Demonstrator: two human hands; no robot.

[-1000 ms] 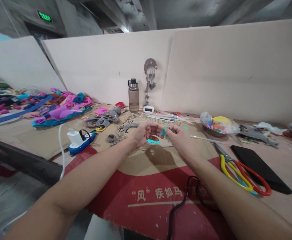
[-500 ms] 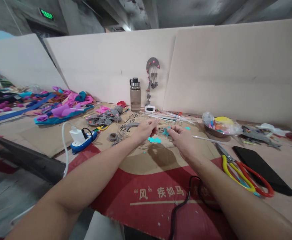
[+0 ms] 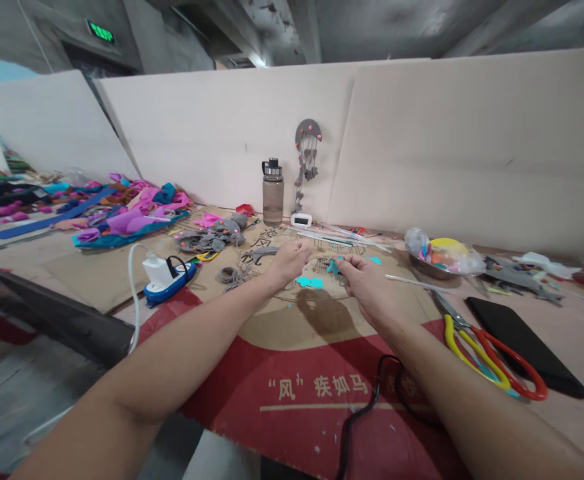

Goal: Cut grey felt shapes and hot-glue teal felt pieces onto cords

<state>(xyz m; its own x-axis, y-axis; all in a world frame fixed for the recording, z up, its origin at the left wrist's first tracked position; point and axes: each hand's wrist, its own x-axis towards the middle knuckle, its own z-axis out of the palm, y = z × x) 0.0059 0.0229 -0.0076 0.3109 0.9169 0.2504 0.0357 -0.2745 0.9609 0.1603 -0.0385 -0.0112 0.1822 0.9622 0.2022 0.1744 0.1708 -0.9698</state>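
Observation:
My right hand (image 3: 365, 279) pinches a small teal star-shaped piece (image 3: 333, 267) between thumb and fingertips, just above the cardboard. Facing it, my left hand (image 3: 292, 261) is closed with its fingertips together; whatever it may hold is too small to make out. Below and between the hands, bright turquoise cut pieces (image 3: 310, 283) lie on the cardboard (image 3: 272, 327). Another turquoise scrap (image 3: 373, 260) rests beyond my right hand. Left of my left hand are a grey felt piece (image 3: 263, 253) and grey yarn (image 3: 228, 275).
Yellow-and-red-handled scissors (image 3: 492, 353) and a black phone-like slab (image 3: 527, 347) lie at right, near a metal bowl (image 3: 429, 268). A blue power strip (image 3: 171, 287) sits left. Behind stand a bottle (image 3: 273, 197) and a small white clock (image 3: 301, 220); a grey moon-shaped hanging (image 3: 308, 133) is on the board.
The view has shifted slightly. My hands stay close together, the right still pinching the teal star; the left fingers have moved a little.

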